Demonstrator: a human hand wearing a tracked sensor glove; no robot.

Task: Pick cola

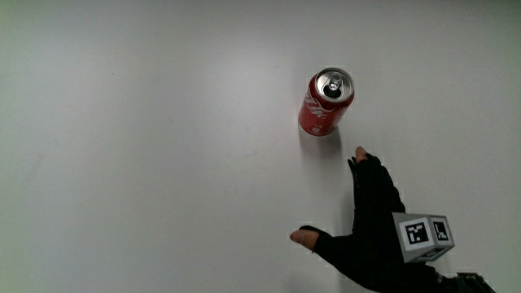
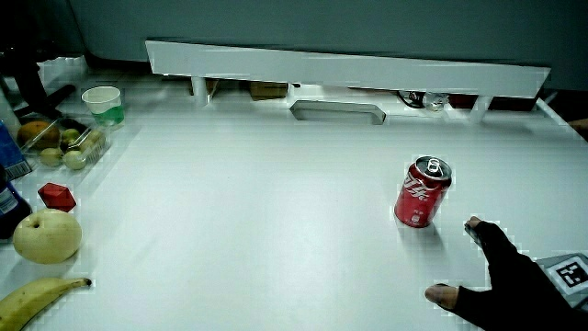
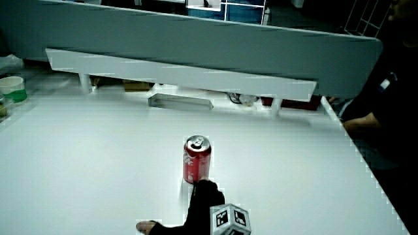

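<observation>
The hand (image 1: 383, 224) lies flat, thumb spread wide, grip holding nothing.

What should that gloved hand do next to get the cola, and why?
Probably ease forward until the spread fingers flank the cola can. The hand lies open and empty on the table, nearer the person than the upright can, fingertip not touching it.

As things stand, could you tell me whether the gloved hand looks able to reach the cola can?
Probably yes: the hand, fingers spread, is nearer the person than the upright cola can, with only bare table between.
</observation>
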